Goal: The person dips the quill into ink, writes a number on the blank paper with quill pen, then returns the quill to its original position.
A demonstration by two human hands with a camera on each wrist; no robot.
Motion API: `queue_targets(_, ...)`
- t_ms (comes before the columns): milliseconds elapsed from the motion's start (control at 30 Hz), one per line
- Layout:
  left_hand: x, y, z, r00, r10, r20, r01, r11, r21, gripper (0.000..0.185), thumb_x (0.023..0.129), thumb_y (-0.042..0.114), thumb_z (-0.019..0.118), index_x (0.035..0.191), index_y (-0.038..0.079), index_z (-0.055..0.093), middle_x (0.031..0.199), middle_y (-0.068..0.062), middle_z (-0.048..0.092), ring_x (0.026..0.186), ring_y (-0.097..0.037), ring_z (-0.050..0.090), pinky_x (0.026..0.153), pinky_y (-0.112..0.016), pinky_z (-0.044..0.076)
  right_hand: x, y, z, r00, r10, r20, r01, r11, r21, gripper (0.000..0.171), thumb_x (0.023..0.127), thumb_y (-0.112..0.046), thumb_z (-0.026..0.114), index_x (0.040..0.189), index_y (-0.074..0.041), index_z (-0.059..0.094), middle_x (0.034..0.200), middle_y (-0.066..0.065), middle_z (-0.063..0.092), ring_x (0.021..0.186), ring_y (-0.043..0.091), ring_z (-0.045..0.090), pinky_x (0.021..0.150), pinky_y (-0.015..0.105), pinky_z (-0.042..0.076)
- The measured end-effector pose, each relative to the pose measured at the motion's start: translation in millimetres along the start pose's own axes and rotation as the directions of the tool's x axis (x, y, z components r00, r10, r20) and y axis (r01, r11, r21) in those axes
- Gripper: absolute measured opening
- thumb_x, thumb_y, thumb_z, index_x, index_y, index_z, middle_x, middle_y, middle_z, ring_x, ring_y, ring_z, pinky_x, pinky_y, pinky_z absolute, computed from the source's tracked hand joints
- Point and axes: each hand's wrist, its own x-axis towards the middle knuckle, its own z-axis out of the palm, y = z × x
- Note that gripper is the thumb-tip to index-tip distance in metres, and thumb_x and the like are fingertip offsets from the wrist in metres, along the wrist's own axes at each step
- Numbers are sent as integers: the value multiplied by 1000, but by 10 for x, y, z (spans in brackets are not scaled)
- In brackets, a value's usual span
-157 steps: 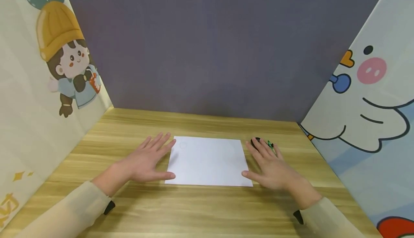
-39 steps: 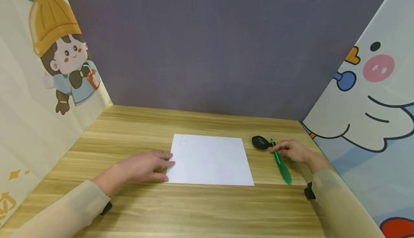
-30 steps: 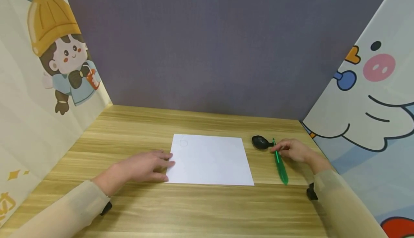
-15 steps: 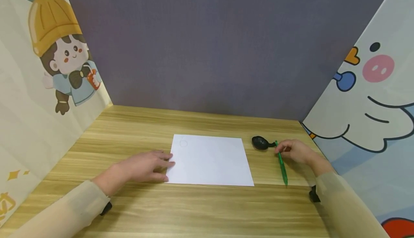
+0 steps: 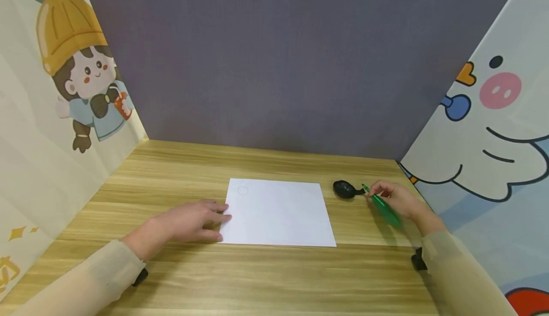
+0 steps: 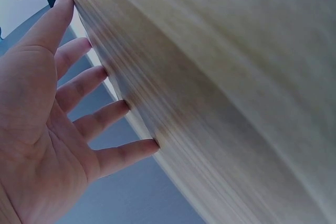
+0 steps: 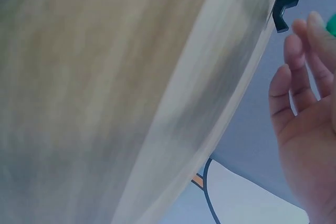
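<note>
A white sheet of paper [image 5: 279,213] lies on the wooden table, with a faint small circle [image 5: 243,190] near its upper left corner. My left hand [image 5: 195,220] rests at the sheet's left edge, fingers spread and tips down; the left wrist view shows its palm [image 6: 47,145]. Between thumb and fingers my right hand [image 5: 396,199] pinches a slim green pen [image 5: 383,208], blurred and slanting, its lower end lifted off the table. Just left of that hand lies a black spoon [image 5: 344,189], its short handle reaching toward the fingertips. In the right wrist view the handle [image 7: 289,1] ends in a notch.
A grey-purple panel [image 5: 266,63] stands behind the table [image 5: 257,278]. Printed panels close in the sides, with a cartoon child [image 5: 92,77] at left and a white cartoon figure [image 5: 506,130] at right.
Both hands lay spread beside the paper at first. My right hand moved right and took hold of the pen, whose lower end has since swung up and right. The left hand settled on the sheet's edge.
</note>
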Motion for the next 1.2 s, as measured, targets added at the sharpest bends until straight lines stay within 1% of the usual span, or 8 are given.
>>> queue_targets(133, -4, -5, 1, 1000, -1, 0, 1, 1000, -5, 60, 106, 47, 71, 153, 10, 65, 164, -20, 57, 150, -48, 54, 122, -64, 48, -30, 14, 3, 999, -50, -10, 51, 991, 127, 5, 108, -3, 67, 112, 0, 68, 117, 16, 75, 86, 12, 65, 71, 26, 52)
queue_targets(300, -4, -10, 5, 1000, 2, -5, -2, 1000, -2, 60, 106, 46, 72, 153, 10, 66, 163, -20, 57, 150, -49, 55, 122, -65, 47, -59, 48, -24, 993, -107, -43, 115, 946, 304, 17, 107, 1, 67, 120, 10, 62, 115, 12, 80, 95, 11, 75, 74, 33, 66)
queue_targets(500, -5, -5, 0, 1000, -1, -6, 1, 1000, -7, 60, 105, 46, 73, 152, 9, 66, 163, -21, 57, 150, -50, 54, 123, -65, 46, -61, 48, -96, 999, -14, -47, 25, 967, 255, 27, 114, -22, 63, 127, 1, 59, 118, 4, 83, 90, 18, 77, 68, 35, 62)
queue_targets(800, 1, 5, -1, 1000, 9, -12, -9, 1000, -7, 60, 106, 47, 72, 152, 9, 66, 163, -21, 58, 149, -52, 54, 122, -66, 47, -76, 58, -91, 1000, -13, -12, 16, 938, 347, 27, 117, -22, 55, 124, 4, 55, 120, -14, 83, 89, 22, 74, 69, 35, 55)
queue_targets(900, 2, 0, 3, 1000, -6, -2, 6, 1000, -14, 60, 106, 47, 72, 153, 10, 66, 164, -20, 56, 151, -50, 53, 123, -65, 46, -83, 44, -91, 1000, -6, -27, 15, 934, 357, 28, 118, -23, 53, 123, 5, 54, 103, -9, 82, 76, 25, 63, 63, 36, 49)
queue_targets(1033, 3, -11, 9, 1000, -11, 6, 11, 1000, -16, 60, 107, 48, 71, 154, 12, 65, 165, -19, 55, 151, -50, 52, 123, -65, 46, -81, 16, -90, 998, -7, -69, 33, 922, 386, 28, 119, -23, 51, 120, 5, 52, 81, 2, 59, 63, 34, 45, 57, 43, 41)
queue_targets(1100, 5, -16, 13, 1000, -12, 7, 12, 1000, -18, 60, 107, 47, 71, 155, 12, 64, 165, -19, 55, 152, -50, 52, 123, -65, 46, -74, 5, -90, 997, -18, -81, 51, 906, 420, 25, 118, -21, 52, 119, 4, 50, 81, 3, 55, 63, 32, 44, 58, 43, 41)
queue_targets(1200, 2, -18, 15, 1000, -9, 3, 10, 1000, -16, 60, 107, 47, 71, 155, 12, 64, 165, -19, 55, 152, -50, 52, 123, -65, 46, -65, 0, -95, 996, -36, -82, 71, 879, 472, 24, 118, -17, 53, 121, 6, 50, 89, 2, 62, 69, 25, 54, 62, 38, 48)
